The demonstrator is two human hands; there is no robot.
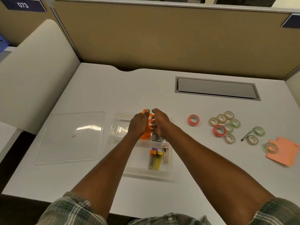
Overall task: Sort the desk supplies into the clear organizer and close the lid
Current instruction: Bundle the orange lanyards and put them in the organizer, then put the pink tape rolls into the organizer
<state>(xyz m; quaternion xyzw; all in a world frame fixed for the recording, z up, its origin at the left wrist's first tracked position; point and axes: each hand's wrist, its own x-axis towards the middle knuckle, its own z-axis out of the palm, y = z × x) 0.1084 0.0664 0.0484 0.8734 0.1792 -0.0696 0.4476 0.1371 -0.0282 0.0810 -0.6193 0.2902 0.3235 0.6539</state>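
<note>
Both hands: left hand point(138, 125) pinching orange plastic piece point(145, 135) (shape unclear) | right hand point(159, 123) fingers spread | clear organizer point(162, 173)

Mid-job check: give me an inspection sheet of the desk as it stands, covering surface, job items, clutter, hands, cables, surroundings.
Surface: white desk, with a closed grey hatch set in it.
Job's things: clear organizer open; lid flat on the desk to its left. Capped tubes in the near compartment. Tape rolls, pink tape roll, pen and orange paper still out on the right.
Clutter: nothing seen.
Hands: left hand and right hand over the organizer, both on an orange item; grip details hidden.
Cables: nothing seen.
Surroundings: tan partition; number plate.
</note>
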